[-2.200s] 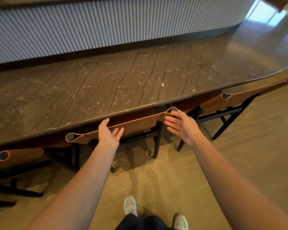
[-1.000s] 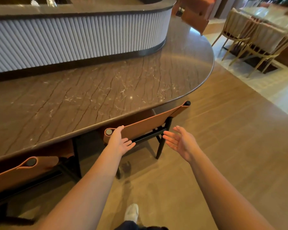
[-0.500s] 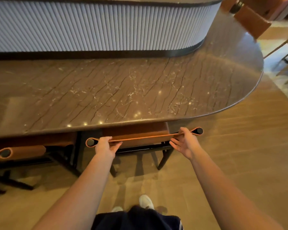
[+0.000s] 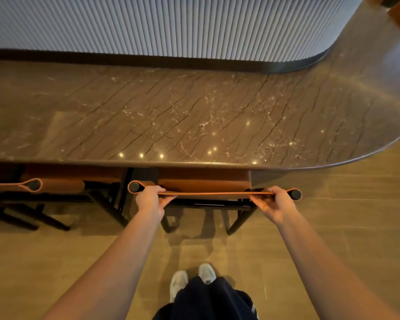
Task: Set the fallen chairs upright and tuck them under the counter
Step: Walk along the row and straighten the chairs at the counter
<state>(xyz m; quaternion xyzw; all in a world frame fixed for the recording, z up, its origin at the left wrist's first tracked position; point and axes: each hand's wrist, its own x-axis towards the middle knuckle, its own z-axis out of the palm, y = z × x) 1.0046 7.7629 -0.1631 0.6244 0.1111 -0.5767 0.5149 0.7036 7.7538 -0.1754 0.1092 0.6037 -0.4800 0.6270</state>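
A chair (image 4: pixel 208 183) with a tan leather back and black legs stands upright at the brown marble counter (image 4: pixel 194 116), its seat partly under the counter's edge. My left hand (image 4: pixel 151 199) grips the left end of the backrest's top strip. My right hand (image 4: pixel 274 203) grips the right end, just inside the black post cap. A second chair (image 4: pixel 53 184) of the same kind stands upright to the left, its seat under the counter.
A white ribbed wall (image 4: pixel 171 24) rises behind the counter, which curves away at the right. Wooden floor (image 4: pixel 344 227) lies open to the right and behind me. My feet (image 4: pixel 192 278) stand just behind the chair.
I stepped right from the middle chair to the end chair, took its backrest in both hands, and turned it square to the counter. Since half a second ago, my grip holds.
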